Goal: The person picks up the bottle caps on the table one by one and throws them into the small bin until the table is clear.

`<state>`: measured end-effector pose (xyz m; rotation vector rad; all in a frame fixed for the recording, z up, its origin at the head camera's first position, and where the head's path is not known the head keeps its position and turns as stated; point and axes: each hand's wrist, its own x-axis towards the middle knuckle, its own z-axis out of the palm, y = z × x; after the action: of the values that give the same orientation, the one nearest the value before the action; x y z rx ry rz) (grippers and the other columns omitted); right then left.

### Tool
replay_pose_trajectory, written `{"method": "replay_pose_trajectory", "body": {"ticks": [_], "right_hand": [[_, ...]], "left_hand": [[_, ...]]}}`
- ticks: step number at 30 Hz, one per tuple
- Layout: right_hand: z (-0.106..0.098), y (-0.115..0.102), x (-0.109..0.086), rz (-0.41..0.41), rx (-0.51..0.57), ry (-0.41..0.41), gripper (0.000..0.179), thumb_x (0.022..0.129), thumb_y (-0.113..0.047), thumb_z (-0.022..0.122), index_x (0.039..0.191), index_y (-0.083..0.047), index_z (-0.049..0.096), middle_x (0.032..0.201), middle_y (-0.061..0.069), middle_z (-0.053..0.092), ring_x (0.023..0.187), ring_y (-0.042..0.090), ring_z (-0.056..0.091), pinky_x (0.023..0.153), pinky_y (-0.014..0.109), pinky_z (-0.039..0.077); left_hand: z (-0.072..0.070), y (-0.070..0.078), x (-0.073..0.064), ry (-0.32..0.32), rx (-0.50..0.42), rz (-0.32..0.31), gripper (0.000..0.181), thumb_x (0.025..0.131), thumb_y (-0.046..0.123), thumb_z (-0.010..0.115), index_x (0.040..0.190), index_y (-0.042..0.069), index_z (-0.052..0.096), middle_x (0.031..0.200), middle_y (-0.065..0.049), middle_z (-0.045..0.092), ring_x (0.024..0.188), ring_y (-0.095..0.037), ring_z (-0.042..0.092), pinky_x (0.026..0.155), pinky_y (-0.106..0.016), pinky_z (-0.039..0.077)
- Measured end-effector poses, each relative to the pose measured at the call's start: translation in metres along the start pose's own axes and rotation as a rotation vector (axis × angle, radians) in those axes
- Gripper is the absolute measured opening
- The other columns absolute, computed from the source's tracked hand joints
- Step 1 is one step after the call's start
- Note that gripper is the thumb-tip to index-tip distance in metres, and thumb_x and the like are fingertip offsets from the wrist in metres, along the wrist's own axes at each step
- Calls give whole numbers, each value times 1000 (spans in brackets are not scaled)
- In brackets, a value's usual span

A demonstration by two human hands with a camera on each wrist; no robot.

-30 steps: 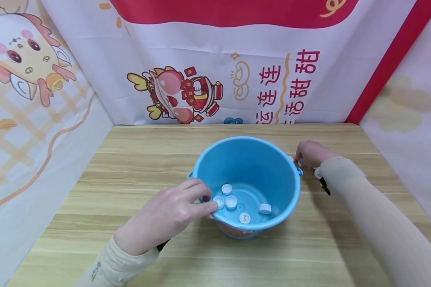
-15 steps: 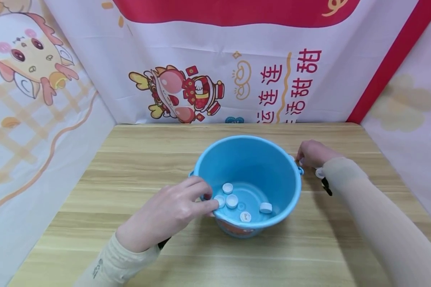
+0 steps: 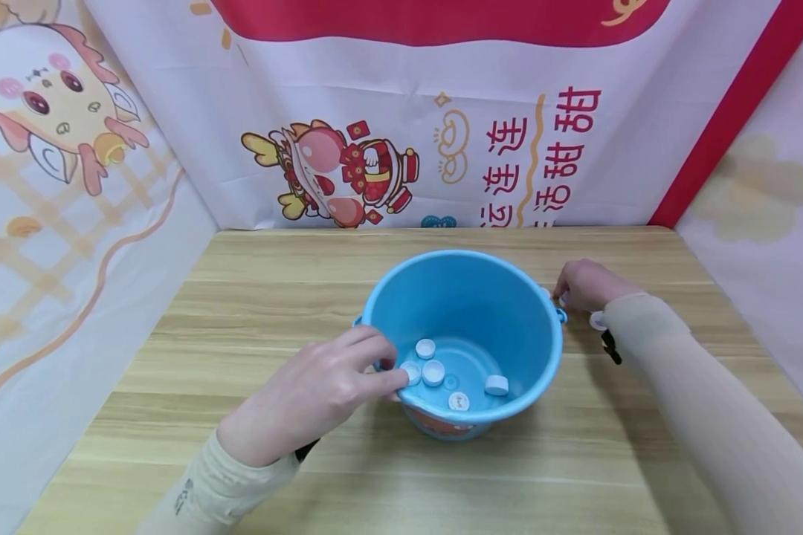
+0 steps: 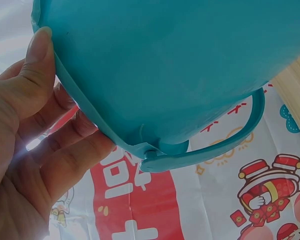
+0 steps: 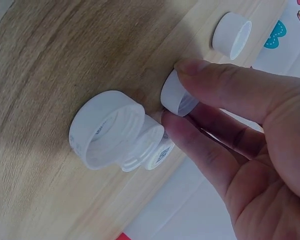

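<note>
A light blue bucket (image 3: 462,297) stands on the wooden table, with several white bottle caps (image 3: 433,373) lying on its bottom. My left hand (image 3: 328,390) grips the bucket's near-left rim, thumb on the inner side and fingers outside; the left wrist view shows the rim (image 4: 82,100) between them. Just right of the bucket, my right hand (image 3: 592,286) is down at the tabletop. There the right wrist view shows thumb and forefinger pinching a white bottle cap (image 5: 175,92). Its underside is partly hidden by the fingers.
Close to the right hand, several more white caps (image 5: 107,130) sit in a row, and another cap (image 5: 232,35) lies farther off. The bucket's handle (image 4: 210,155) hangs outside the rim. Printed cloth (image 3: 375,89) walls in the wooden table (image 3: 274,267).
The view has shifted very slightly. Both hands keep their places, the left on the bucket rim and the right at the caps on the table.
</note>
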<state>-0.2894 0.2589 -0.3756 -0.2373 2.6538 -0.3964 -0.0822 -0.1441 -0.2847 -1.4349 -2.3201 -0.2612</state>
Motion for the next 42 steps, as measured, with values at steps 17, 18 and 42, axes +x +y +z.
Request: {"method": "replay_pose_trajectory", "body": {"ticks": [17,18,42], "right_hand": [[-16,-7,-19,-185,-17,83,27,91,-8,70,118,-1,70,108,17,68,90,31,62,77,47,58],[-21,-12,-23,-214,-34,109,27,91,-7,70,117,-1,70,108,17,68,89,30,62,76,46,59],[-108,-141,-150,-570,-343,413,34,80,-12,83,113,-14,74,106,8,66,79,21,60,65,34,58]], "left_hand": [[2,0,2,2,15,9,31,75,19,87,103,18,74,97,-4,62,88,-17,59,67,-23,57],[1,0,2,-3,10,5,31,75,19,87,103,18,74,97,-4,62,88,-17,59,68,-24,58],[-1,1,0,-15,1,-17,34,73,19,88,105,18,76,96,-4,64,87,-17,60,71,-26,59]]}}
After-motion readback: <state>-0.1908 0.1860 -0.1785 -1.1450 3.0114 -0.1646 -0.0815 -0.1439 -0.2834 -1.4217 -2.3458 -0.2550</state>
